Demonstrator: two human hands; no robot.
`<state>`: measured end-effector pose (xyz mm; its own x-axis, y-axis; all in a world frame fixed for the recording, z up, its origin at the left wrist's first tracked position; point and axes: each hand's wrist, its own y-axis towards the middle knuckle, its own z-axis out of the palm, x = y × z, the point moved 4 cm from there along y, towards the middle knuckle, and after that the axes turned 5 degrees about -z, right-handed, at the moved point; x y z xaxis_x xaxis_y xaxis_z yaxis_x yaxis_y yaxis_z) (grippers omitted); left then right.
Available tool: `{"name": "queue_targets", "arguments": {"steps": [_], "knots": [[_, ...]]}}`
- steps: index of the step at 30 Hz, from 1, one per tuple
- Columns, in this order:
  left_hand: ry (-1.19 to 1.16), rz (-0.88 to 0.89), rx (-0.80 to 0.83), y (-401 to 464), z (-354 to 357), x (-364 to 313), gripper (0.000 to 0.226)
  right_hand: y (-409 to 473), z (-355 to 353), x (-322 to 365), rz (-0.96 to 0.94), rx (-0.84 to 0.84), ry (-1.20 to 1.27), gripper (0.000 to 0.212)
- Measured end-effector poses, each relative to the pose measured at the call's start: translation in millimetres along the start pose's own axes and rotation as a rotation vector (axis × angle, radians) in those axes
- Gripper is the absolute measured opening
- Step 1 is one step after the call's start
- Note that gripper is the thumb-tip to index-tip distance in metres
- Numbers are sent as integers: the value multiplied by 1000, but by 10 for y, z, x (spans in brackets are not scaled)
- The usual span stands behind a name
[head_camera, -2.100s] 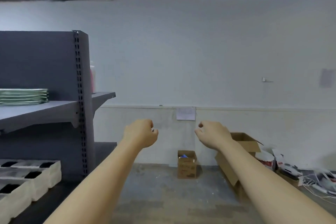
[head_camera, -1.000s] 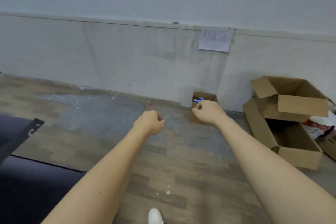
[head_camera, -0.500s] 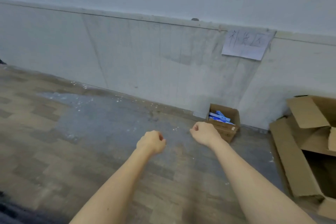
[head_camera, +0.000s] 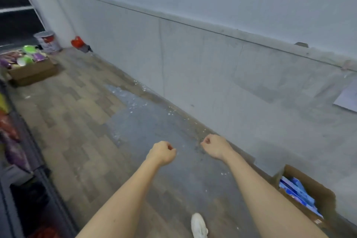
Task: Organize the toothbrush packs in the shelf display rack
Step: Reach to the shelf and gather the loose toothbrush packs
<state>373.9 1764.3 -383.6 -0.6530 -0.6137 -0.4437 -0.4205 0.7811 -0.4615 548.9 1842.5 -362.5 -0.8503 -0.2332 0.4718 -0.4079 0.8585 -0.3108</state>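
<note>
Toothbrush packs [head_camera: 298, 193], blue and lying stacked at a slant, are sitting inside a small open cardboard box [head_camera: 324, 199] that is standing on the floor [head_camera: 81, 121] against the foot of the wall [head_camera: 212, 63], near the lower right corner of the head view. Both bare forearms are reaching forward over the floor, side by side and apart from each other. Left hand [head_camera: 161, 153] is curling its fingers into a loose fist with the knuckles up, and it is holding nothing. Right hand [head_camera: 215, 148] is doing the same, fingers folded in toward the palm, also gripping nothing, and it is hovering well apart from the box of packs, which is lying behind and to the right of its forearm. A white shoe [head_camera: 199, 225] is showing between the two forearms at the bottom edge of the floor. The floor is showing wood-pattern planks with a bare grey patch [head_camera: 146, 121] scattered with white flecks running along the wall's base. At the far left end of the floor, a second cardboard box [head_camera: 32, 72] is holding green and purple items, and beyond it a white tin with a red label [head_camera: 48, 41] and a red object [head_camera: 77, 42] are standing by the wall. A dark shelf rack [head_camera: 21, 160] is running along the left edge, with blurred coloured goods on it. A sheet of paper [head_camera: 347, 98] is hanging on the wall at the right edge.
</note>
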Motion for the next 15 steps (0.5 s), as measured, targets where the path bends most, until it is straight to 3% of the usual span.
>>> {"name": "queue_targets", "arguments": {"steps": [9, 15], "knots": [[-298, -360, -190, 829, -599, 169, 26, 1651, -185, 668, -281, 161, -194, 22], [-500, -603, -384, 882, -1048, 741, 26, 2218, 217, 1466, -508, 247, -240, 14]]}}
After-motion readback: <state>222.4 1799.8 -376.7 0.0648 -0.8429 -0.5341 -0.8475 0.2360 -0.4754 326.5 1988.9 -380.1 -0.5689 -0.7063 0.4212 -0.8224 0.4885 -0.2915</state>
